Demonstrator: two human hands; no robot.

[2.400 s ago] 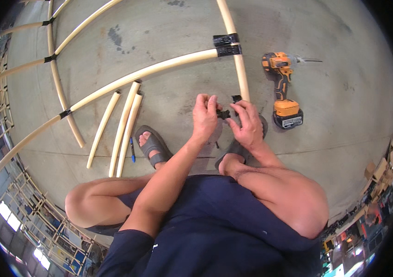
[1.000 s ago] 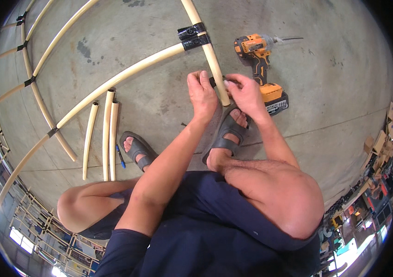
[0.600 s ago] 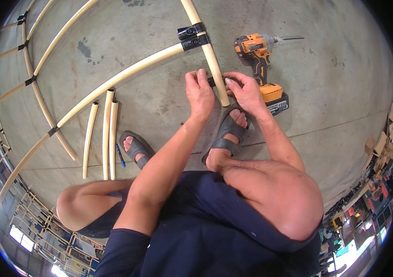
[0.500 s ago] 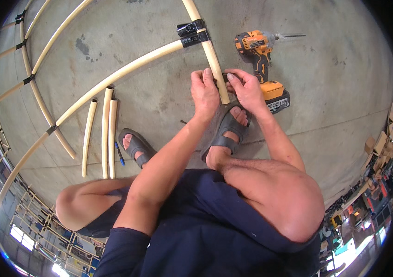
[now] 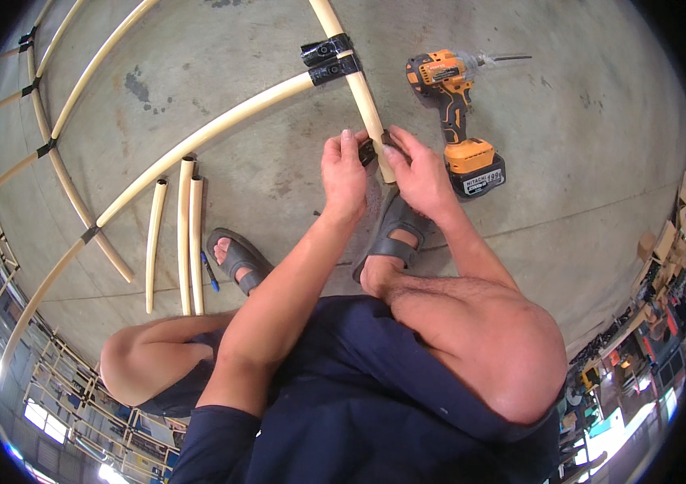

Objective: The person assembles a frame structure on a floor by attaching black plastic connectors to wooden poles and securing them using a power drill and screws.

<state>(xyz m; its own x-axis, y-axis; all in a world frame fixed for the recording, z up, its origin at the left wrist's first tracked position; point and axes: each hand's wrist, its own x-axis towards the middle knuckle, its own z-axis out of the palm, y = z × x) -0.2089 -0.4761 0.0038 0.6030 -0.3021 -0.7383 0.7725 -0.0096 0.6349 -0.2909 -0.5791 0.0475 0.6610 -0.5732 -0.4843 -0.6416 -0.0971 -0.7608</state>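
Left of the pale pipe (image 5: 365, 105), the left hand (image 5: 344, 176) pinches a black fitting (image 5: 367, 152); opposite, the right hand (image 5: 422, 179) curls inward, grip unclear.

the right grip (image 5: 424, 179) partly hides the black connector (image 5: 368, 152).
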